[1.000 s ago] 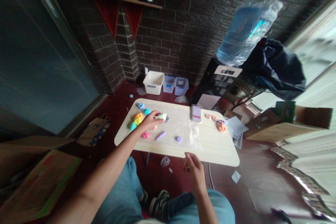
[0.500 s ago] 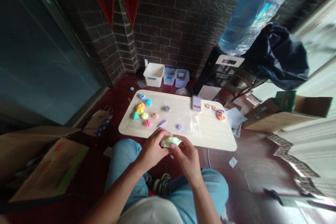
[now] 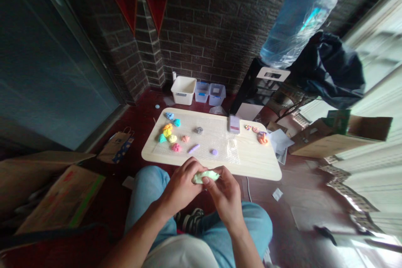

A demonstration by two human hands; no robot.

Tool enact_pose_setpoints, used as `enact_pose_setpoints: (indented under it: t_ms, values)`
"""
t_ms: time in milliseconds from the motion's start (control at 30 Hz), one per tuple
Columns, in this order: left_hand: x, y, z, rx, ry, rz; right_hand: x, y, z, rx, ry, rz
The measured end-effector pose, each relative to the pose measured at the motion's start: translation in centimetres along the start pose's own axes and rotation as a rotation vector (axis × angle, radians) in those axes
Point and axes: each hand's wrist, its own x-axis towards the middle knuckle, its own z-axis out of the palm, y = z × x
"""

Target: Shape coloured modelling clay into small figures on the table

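A lump of pale green modelling clay is held between both hands, above my lap and just off the table's near edge. My left hand grips its left end with the fingers curled round it. On the other end, my right hand pinches it, the thumb pressed on its front. Beyond the hands, a purple clay roll and a flat purple clay disc lie on bubble wrap. A pink clay lump, a grey clay lump and several other coloured lumps lie around them.
The low pale table stands before my knees. On its right are a small box and a purple-orange clay piece. Behind it stand a white bin and a water dispenser. Cardboard boxes flank both sides.
The pale green clay looks longer and flatter between my hands, which have moved slightly down. The things on the table have stayed in place.
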Motion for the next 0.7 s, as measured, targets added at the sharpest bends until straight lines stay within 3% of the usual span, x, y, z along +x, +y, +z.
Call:
enact_pose_setpoints:
  t_ms: [167, 267, 500, 700]
  values:
    - [-0.2, 0.1, -0.4, 0.017, 0.003, 0.02, -0.2, -0.2, 0.5, -0.038, 0.061, -0.032]
    - [-0.3, 0.0, -0.4, 0.013, -0.018, -0.001, -0.2, 0.3, 0.6, 0.009, 0.077, 0.017]
    - [-0.2, -1.4, 0.0, -0.054, -0.121, -0.063, 0.8, 0.8, -1.4, 0.132, -0.195, 0.132]
    - [0.1, -2.6, 0.3, -0.076, -0.149, -0.09, 1.0, 1.4, -1.9, 0.177, -0.19, 0.139]
